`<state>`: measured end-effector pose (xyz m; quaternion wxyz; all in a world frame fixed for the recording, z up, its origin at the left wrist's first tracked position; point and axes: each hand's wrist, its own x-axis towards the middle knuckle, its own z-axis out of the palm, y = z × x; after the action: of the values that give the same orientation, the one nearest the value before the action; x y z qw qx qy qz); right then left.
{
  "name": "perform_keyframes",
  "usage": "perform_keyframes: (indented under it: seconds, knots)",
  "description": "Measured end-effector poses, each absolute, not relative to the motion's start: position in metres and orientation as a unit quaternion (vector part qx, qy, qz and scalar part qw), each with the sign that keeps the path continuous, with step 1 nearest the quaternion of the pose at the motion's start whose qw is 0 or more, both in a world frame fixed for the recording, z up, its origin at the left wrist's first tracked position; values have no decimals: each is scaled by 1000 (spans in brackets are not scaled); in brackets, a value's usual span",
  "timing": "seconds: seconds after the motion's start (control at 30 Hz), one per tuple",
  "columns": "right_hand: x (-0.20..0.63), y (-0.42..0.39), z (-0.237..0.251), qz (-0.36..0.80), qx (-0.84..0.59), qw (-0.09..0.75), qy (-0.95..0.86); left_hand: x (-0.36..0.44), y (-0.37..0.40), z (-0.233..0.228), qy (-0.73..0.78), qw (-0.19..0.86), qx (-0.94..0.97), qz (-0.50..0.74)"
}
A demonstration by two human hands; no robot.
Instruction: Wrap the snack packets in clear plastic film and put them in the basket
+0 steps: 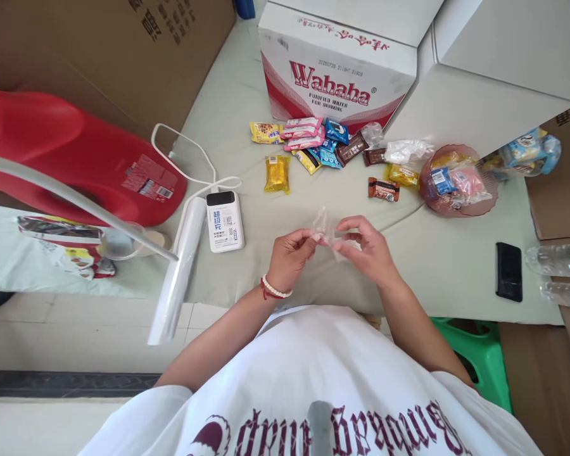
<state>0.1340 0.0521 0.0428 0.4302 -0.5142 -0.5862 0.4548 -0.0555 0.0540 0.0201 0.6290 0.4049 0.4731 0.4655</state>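
Note:
Just in front of my body, both hands work at a clear plastic bag (323, 221). My left hand (289, 256) pinches its lower left edge between thumb and fingers. On the other side my right hand (368, 250) is curled, with the thumb and a finger on the plastic. Whether anything is inside the bag I cannot make out. Beyond the hands lie several wrapped snacks, among them a yellow packet (277, 174), pink packets (304, 133), and a brown bar (384, 189). A pink translucent bowl (456, 212) to the right holds more wrapped snacks.
A Wahaba-style white and red carton (337, 82) stands at the back. On the left are a power bank (225, 221) with a white cable, a plastic roll (180, 272) and a large red jug (76, 158). A black phone (508, 272) lies right, near plastic bottles (555, 259).

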Motion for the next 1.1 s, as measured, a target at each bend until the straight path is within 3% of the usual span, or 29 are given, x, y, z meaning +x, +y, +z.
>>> perform_keyframes:
  seconds: [0.13,0.27,0.47,0.7,0.8,1.0,1.1]
  knots:
    - [126,50,42,425,-508,435,-610,-52,54,22,487,630,397,456]
    - [132,53,42,483,-519,467,-529,-55,57,24,491,631,388,459]
    - [126,51,41,537,-557,448,-447,-47,57,31,475,611,422,472]
    - [125,51,43,490,-571,434,-496,-39,61,24,467,610,442,463]
    - [130,52,44,427,-594,420,-537,-41,61,24,477,609,435,460]
    - [121,43,41,123,-592,365,-708,-33,57,31,462,645,387,470]
    - [115,37,37,75,-575,340,-740,-28,59,29,461,663,346,478]
